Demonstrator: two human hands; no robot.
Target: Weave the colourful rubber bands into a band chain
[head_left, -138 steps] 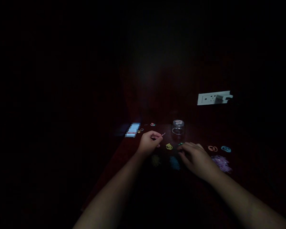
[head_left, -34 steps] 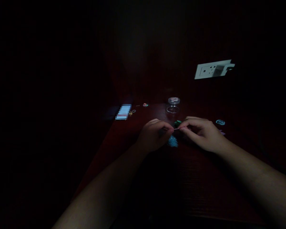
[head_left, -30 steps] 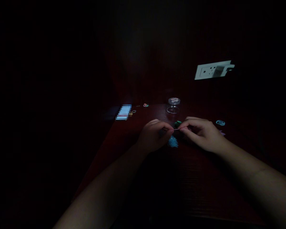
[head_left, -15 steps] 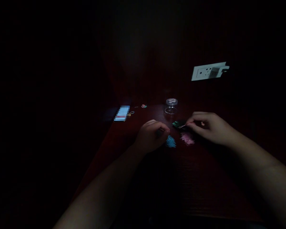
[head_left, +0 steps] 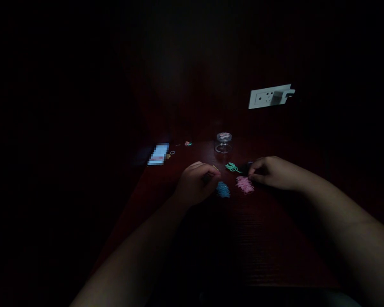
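Note:
My left hand (head_left: 196,183) is closed in a pinch just beside a pile of blue elastic bands (head_left: 223,189). What its fingertips hold, if anything, is too dark and small to make out. My right hand (head_left: 272,172) has thumb and forefinger together at the right edge of a pile of pink elastic bands (head_left: 245,184); whether a band is between them cannot be seen. Behind the pink pile lies a small heap of green bands (head_left: 232,167). A bit of something yellowish (head_left: 215,168) shows behind my left fingertips.
A clear lidded jar (head_left: 223,143) stands behind the bands on the dark red table (head_left: 262,238). A lit phone (head_left: 158,154) lies at the left edge, small rings (head_left: 172,152) and a pink-and-green piece (head_left: 187,143) nearby. The wall bears a socket (head_left: 269,97) with a plug.
My right hand has moved from over the green bands down to the pink pile's edge; the pale loop it pinched no longer shows. My left hand stays by the blue pile. The view has shifted slightly.

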